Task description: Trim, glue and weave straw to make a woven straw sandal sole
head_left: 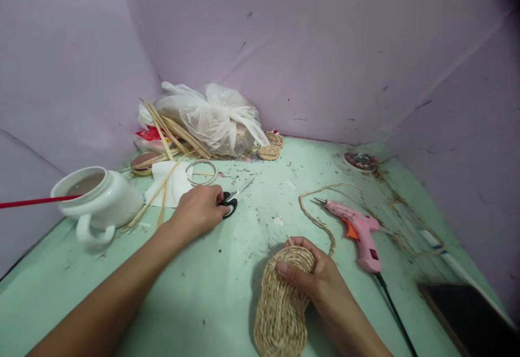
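Observation:
My left hand reaches forward over the table, its fingers closed at the black handles of a small pair of scissors. The scissors lie on the table with their blades pointing away to the right. In my right hand is a sole-shaped piece of coiled straw braid, thumb on top and fingers behind its far end. A loose length of straw braid curves along the table beyond that hand. Right of it lies a pink hot glue gun with an orange trigger.
A white ceramic pot with a red stick stands at the left. Behind are a tape roll, straw strips, a knotted plastic bag and round woven pieces. A small dish and a dark flat object are at the right.

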{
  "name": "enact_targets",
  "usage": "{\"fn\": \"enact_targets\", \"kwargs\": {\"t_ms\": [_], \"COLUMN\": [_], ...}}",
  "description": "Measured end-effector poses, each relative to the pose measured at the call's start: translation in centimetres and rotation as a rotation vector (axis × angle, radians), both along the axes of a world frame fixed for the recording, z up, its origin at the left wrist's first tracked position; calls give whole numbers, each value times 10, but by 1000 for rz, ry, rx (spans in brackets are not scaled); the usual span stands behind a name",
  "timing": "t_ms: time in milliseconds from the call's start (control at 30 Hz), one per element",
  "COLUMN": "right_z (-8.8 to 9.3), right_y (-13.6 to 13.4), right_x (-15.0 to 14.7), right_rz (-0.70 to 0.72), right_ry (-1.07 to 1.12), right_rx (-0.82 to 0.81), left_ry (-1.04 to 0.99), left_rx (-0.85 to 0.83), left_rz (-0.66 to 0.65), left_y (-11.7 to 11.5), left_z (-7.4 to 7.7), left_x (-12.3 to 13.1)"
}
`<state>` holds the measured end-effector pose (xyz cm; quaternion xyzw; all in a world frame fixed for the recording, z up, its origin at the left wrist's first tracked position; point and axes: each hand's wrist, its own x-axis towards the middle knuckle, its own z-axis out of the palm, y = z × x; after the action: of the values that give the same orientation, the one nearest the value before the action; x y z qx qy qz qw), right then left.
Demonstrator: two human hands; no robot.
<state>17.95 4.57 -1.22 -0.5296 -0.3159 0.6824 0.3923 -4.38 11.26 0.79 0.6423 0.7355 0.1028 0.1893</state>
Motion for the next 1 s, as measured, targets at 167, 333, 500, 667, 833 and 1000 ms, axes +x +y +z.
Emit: {"fn": "enact_targets", "kwargs": {"t_ms": [167, 333, 500, 667, 833, 1000], "right_z": [-1, 5, 4, 4, 11, 11], "right_y": [0, 0, 1, 3, 7, 12], "right_x": [1, 4, 4, 4, 13, 20], "right_rz": [9, -10, -99, -141, -221, -269], "right_ry": [32, 163, 208, 251, 227, 244], "right_rx": [22, 126, 203, 238, 288, 196], "left_ry": [214, 244, -124, -607, -918, -1007], "left_rx": [26, 32, 25, -120, -169, -546], "left_rz": [-97, -105, -82, 10, 27, -151], "left_y": [-4, -8, -5, -4, -33, -68], "left_z": [-4, 4, -2, -1, 42, 70], "left_x": [16, 14, 6, 8, 18, 37]}}
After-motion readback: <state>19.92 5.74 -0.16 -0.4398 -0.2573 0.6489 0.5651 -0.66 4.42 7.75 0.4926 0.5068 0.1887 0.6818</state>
